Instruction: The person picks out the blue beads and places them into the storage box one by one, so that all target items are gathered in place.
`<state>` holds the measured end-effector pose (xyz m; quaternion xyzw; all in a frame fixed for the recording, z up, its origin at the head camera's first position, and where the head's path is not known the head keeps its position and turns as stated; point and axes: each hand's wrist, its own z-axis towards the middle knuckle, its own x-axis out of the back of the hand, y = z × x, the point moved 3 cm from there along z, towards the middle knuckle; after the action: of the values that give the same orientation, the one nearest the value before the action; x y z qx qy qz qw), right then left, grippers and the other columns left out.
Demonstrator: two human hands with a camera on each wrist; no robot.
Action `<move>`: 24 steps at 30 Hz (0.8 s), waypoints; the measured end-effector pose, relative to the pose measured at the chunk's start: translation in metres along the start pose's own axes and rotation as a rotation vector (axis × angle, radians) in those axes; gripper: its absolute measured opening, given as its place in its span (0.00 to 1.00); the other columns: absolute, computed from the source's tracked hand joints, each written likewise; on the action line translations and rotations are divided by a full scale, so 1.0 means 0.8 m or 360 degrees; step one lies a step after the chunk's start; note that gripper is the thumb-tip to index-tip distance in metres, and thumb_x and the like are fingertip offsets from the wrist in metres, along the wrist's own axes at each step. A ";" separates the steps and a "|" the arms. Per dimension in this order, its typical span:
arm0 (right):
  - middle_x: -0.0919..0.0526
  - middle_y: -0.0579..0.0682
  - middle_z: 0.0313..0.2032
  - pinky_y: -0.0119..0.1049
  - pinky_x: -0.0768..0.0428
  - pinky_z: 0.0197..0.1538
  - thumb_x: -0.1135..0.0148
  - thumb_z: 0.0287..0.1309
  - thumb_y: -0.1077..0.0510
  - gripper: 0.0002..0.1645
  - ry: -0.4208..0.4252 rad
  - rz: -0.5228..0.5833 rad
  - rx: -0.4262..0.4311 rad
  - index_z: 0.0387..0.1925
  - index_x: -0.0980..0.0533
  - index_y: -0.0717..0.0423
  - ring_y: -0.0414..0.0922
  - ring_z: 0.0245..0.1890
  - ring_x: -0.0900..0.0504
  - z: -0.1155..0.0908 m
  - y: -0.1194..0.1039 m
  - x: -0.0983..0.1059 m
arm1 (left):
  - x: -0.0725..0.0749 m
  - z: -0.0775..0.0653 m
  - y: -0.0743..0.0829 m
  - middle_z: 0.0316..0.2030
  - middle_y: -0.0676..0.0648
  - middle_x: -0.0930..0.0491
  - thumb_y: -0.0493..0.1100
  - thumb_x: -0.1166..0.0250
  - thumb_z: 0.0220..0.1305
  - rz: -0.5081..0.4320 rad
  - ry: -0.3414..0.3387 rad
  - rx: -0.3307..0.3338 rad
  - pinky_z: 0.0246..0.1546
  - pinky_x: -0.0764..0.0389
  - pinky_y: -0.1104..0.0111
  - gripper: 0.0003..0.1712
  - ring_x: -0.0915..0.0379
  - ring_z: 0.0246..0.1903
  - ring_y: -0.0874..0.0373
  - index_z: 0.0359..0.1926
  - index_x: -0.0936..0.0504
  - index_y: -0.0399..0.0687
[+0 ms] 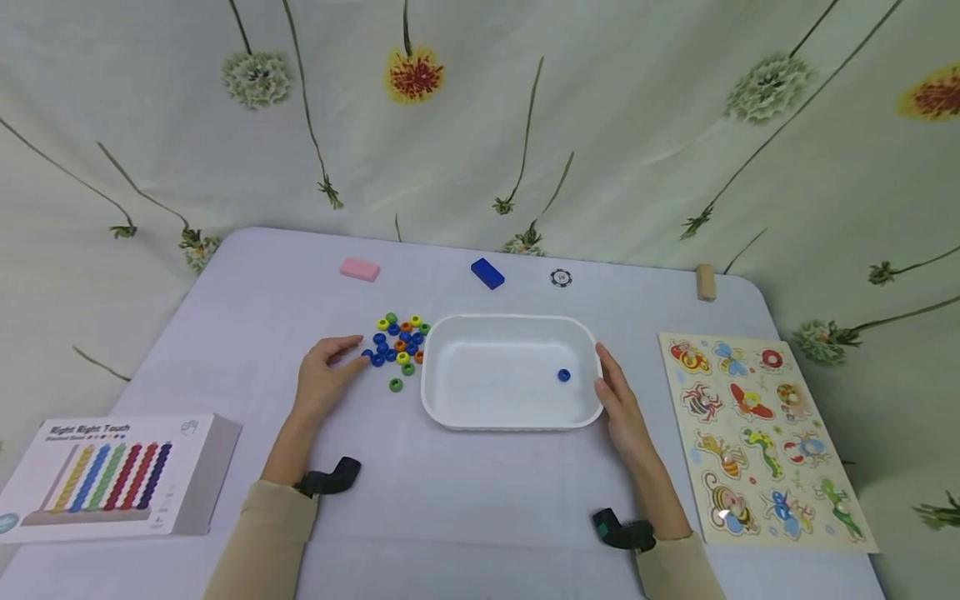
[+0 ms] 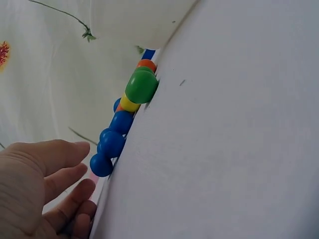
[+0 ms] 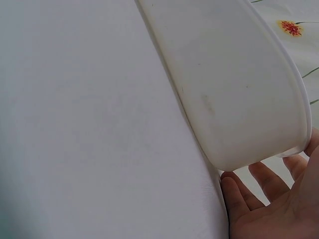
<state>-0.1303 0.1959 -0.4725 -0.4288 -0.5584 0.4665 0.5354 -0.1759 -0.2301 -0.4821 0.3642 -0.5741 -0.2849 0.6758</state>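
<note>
My left hand [image 1: 325, 377] is at the left side of a cluster of small round beads [image 1: 401, 347] in blue, green, yellow and orange. Its thumb and fingertips are spread apart, right beside a blue bead [image 2: 102, 165] at the cluster's edge. Nothing shows between its fingers. At the right end of a white tray [image 1: 498, 418], my right hand [image 1: 624, 410] holds the rim, thumb at the edge and fingers along the outer wall [image 3: 234, 99]. One blue bead [image 1: 564, 375] lies inside the tray, toward the right.
A boxed bead toy [image 1: 112, 475] stands at the left, and an insect puzzle board [image 1: 761, 442] lies at the right. Along the back are a pink block [image 1: 360, 269], a blue block [image 1: 487, 273], a round chip [image 1: 561, 277] and a wooden block [image 1: 705, 282].
</note>
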 end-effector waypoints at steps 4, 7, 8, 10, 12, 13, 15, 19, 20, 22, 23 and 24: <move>0.50 0.41 0.67 0.44 0.55 0.66 0.62 0.66 0.55 0.28 -0.0001 0.0013 -0.0029 0.66 0.50 0.40 0.40 0.68 0.55 -0.005 -0.009 -0.001 | -0.004 -0.001 0.003 0.47 0.45 0.29 0.49 0.39 0.56 0.0117 -0.0014 -0.0020 0.51 0.37 0.55 0.22 0.37 0.51 0.49 0.51 0.24 0.47; 0.51 0.43 0.67 0.44 0.55 0.66 0.62 0.66 0.55 0.29 -0.0003 0.0002 -0.0030 0.67 0.51 0.44 0.41 0.68 0.55 -0.009 -0.019 -0.003 | -0.006 -0.002 0.006 0.46 0.44 0.29 0.47 0.39 0.56 0.0182 -0.0010 -0.0045 0.50 0.38 0.54 0.19 0.38 0.51 0.47 0.48 0.23 0.45; 0.51 0.43 0.68 0.44 0.55 0.66 0.62 0.66 0.56 0.29 -0.0003 0.0000 -0.0025 0.67 0.51 0.45 0.42 0.68 0.55 -0.010 -0.022 -0.003 | -0.006 -0.002 0.007 0.46 0.44 0.30 0.46 0.39 0.56 0.0196 -0.0006 -0.0057 0.49 0.38 0.53 0.17 0.39 0.51 0.47 0.47 0.22 0.44; 0.51 0.44 0.68 0.44 0.55 0.66 0.63 0.66 0.56 0.29 -0.0007 -0.0002 -0.0014 0.67 0.51 0.46 0.42 0.68 0.55 -0.011 -0.027 -0.004 | -0.007 -0.002 0.007 0.46 0.44 0.29 0.45 0.39 0.56 0.0215 0.0007 -0.0077 0.49 0.39 0.53 0.15 0.39 0.51 0.47 0.45 0.21 0.44; 0.51 0.44 0.68 0.45 0.54 0.66 0.63 0.66 0.56 0.29 -0.0011 0.0003 -0.0002 0.67 0.51 0.46 0.42 0.68 0.55 -0.011 -0.030 -0.003 | -0.008 -0.001 0.007 0.45 0.44 0.28 0.45 0.39 0.56 0.0220 0.0042 -0.0070 0.49 0.38 0.54 0.15 0.38 0.50 0.47 0.43 0.20 0.45; 0.51 0.44 0.68 0.45 0.54 0.66 0.63 0.66 0.56 0.29 -0.0015 0.0008 0.0002 0.67 0.51 0.46 0.42 0.68 0.55 -0.011 -0.030 -0.003 | -0.008 -0.001 0.007 0.45 0.45 0.28 0.46 0.39 0.56 0.0211 0.0062 -0.0057 0.49 0.37 0.55 0.15 0.37 0.50 0.49 0.43 0.20 0.46; 0.51 0.43 0.68 0.44 0.54 0.66 0.63 0.66 0.57 0.29 -0.0023 0.0018 0.0004 0.67 0.51 0.46 0.42 0.68 0.55 -0.010 -0.030 -0.003 | -0.007 -0.001 0.007 0.43 0.46 0.26 0.49 0.39 0.56 0.0168 0.0110 -0.0029 0.47 0.34 0.59 0.16 0.34 0.47 0.52 0.43 0.21 0.47; 0.51 0.43 0.68 0.44 0.55 0.66 0.63 0.66 0.57 0.29 -0.0030 0.0017 -0.0004 0.67 0.52 0.45 0.41 0.68 0.56 -0.008 -0.028 -0.003 | -0.005 -0.002 0.028 0.38 0.49 0.23 0.53 0.39 0.55 -0.0007 0.0192 -0.0064 0.38 0.29 0.74 0.18 0.30 0.37 0.60 0.44 0.22 0.50; 0.51 0.44 0.68 0.44 0.55 0.66 0.63 0.66 0.58 0.29 -0.0027 0.0017 -0.0003 0.67 0.51 0.46 0.42 0.68 0.56 -0.008 -0.027 -0.003 | -0.006 -0.002 0.040 0.37 0.49 0.23 0.53 0.39 0.54 -0.0049 0.0200 -0.0114 0.36 0.29 0.77 0.18 0.30 0.36 0.62 0.44 0.22 0.50; 0.51 0.45 0.68 0.45 0.55 0.66 0.62 0.66 0.58 0.29 -0.0023 0.0012 0.0002 0.67 0.51 0.46 0.43 0.68 0.56 -0.008 -0.027 -0.002 | -0.010 -0.005 0.076 0.38 0.48 0.23 0.50 0.38 0.54 -0.0133 0.0155 -0.0225 0.37 0.28 0.78 0.18 0.30 0.36 0.62 0.44 0.23 0.47; 0.51 0.45 0.68 0.45 0.55 0.66 0.62 0.66 0.58 0.29 -0.0023 0.0014 0.0008 0.67 0.51 0.47 0.43 0.68 0.56 -0.008 -0.028 -0.003 | -0.014 -0.006 0.095 0.38 0.47 0.22 0.49 0.38 0.55 -0.0166 0.0121 -0.0287 0.39 0.28 0.76 0.18 0.29 0.36 0.61 0.44 0.23 0.45; 0.51 0.46 0.68 0.46 0.55 0.66 0.62 0.66 0.58 0.29 -0.0022 0.0014 0.0015 0.67 0.51 0.47 0.44 0.68 0.56 -0.008 -0.028 -0.003 | -0.020 -0.008 0.115 0.37 0.47 0.22 0.47 0.37 0.54 -0.0206 0.0093 -0.0340 0.40 0.27 0.74 0.17 0.29 0.37 0.60 0.43 0.23 0.44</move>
<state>-0.1231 0.1896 -0.4510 -0.4256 -0.5579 0.4745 0.5315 -0.1754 -0.1637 -0.4166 0.3344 -0.4958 -0.3767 0.7074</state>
